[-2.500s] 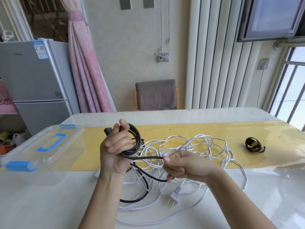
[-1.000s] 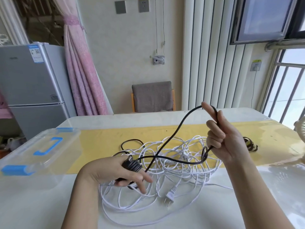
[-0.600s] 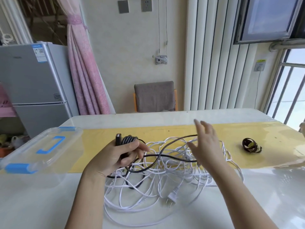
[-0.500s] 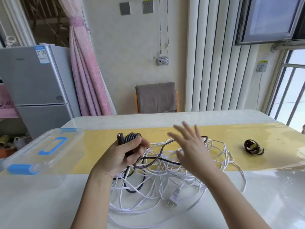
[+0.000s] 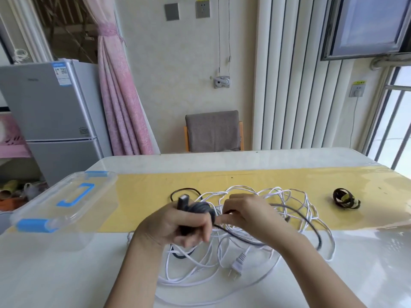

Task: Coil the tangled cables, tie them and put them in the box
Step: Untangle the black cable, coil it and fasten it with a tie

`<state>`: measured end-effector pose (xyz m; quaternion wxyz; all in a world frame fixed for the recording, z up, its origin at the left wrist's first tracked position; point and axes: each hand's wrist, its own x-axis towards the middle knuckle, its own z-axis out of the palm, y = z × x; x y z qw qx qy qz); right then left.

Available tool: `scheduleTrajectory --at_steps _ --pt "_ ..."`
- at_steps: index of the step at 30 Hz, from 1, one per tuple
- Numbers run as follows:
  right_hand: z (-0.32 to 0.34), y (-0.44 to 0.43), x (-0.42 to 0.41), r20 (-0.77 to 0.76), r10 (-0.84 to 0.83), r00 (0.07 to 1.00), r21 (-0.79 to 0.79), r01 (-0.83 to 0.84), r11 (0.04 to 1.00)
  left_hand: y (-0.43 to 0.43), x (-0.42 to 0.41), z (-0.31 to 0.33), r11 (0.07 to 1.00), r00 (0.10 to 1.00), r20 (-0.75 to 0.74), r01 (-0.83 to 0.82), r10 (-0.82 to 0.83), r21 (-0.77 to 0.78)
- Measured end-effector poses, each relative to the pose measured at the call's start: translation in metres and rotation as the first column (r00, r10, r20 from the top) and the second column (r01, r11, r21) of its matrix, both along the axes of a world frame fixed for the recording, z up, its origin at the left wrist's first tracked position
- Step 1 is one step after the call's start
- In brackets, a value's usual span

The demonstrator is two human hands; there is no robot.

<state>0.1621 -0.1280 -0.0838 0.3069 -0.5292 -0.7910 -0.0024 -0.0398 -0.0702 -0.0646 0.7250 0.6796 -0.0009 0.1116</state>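
My left hand (image 5: 178, 225) grips a small coil of black cable (image 5: 195, 207), its black plug sticking up above the fingers. My right hand (image 5: 246, 215) is just to the right of it, pinching the loose black strand close to the coil. The rest of the black cable (image 5: 311, 227) loops out to the right over a tangled pile of white cable (image 5: 266, 196) on the table. The white cable's two-pin plug (image 5: 236, 265) lies in front of my hands. A clear plastic box (image 5: 55, 210) with blue handle and clips stands at the left, its lid on.
A bundle of black straps with yellow tags (image 5: 344, 197) lies on the yellow table runner (image 5: 144, 192) at the right. A chair (image 5: 213, 130) stands behind the white table (image 5: 355, 274). A fridge (image 5: 49, 112) is off to the left.
My right hand let go of the raised black strand, came down open, then closed on the strand beside the coil. My left hand kept holding the black coil, which has grown.
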Motion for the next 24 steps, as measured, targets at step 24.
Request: scheduleTrajectory --at_steps 24 --pt "0.018 -0.024 -0.033 -0.610 0.175 0.773 0.018 -0.208 0.978 0.000 0.031 -0.004 0.701 0.709 0.147 -0.704 0.689 0.110"
